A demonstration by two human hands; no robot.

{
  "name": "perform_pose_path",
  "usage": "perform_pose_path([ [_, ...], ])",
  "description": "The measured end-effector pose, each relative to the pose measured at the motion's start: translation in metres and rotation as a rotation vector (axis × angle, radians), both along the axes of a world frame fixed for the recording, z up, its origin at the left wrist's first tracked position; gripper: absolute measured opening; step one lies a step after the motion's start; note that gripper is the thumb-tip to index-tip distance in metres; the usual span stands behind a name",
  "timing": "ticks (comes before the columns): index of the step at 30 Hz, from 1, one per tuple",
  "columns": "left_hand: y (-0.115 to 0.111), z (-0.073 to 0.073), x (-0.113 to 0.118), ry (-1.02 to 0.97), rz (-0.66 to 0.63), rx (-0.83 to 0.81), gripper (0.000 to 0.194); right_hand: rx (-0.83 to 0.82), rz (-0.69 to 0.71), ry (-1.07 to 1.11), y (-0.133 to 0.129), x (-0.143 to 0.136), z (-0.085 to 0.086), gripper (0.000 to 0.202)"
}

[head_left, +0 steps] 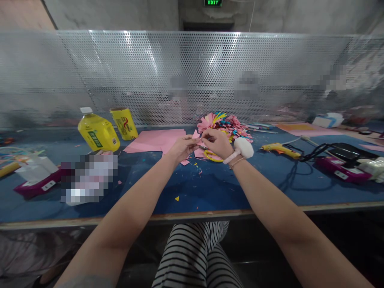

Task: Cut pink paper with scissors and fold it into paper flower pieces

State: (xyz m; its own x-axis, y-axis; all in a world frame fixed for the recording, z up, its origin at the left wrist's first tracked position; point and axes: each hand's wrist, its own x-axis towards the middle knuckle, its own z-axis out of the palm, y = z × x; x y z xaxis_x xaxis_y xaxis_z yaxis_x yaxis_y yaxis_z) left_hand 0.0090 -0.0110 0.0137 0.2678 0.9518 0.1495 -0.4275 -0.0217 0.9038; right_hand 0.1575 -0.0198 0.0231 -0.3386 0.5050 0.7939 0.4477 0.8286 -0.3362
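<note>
My left hand (183, 147) is closed on a small piece of pink paper (195, 135), pinched between thumb and fingers. Touching the same piece from the right is my right hand (218, 143), its fingers closed at the paper's edge. Just below my right hand lie yellow-handled scissors (213, 157), partly hidden. Larger pink sheets (159, 140) lie on the blue table to the left of my hands. Behind my right hand is a pile of pink, yellow and blue paper flowers (229, 122). A white fluffy band (244, 148) is round my right wrist.
At the left stand a bottle of yellow liquid (97, 132) and a yellow canister (124, 125). On the right lie a yellow glue gun (280, 150), black cables and a purple power strip (342, 170). A perforated metal screen (156, 80) rises behind the table (186, 188).
</note>
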Motion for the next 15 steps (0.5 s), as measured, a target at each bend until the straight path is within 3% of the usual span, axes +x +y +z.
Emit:
perform_pose_path([
  [15, 0.0005, 0.0018, 0.0002, -0.07, 0.066, -0.041, 0.007, 0.215, -0.031, -0.195, 0.0098, 0.0039, -0.0047, 0.02],
])
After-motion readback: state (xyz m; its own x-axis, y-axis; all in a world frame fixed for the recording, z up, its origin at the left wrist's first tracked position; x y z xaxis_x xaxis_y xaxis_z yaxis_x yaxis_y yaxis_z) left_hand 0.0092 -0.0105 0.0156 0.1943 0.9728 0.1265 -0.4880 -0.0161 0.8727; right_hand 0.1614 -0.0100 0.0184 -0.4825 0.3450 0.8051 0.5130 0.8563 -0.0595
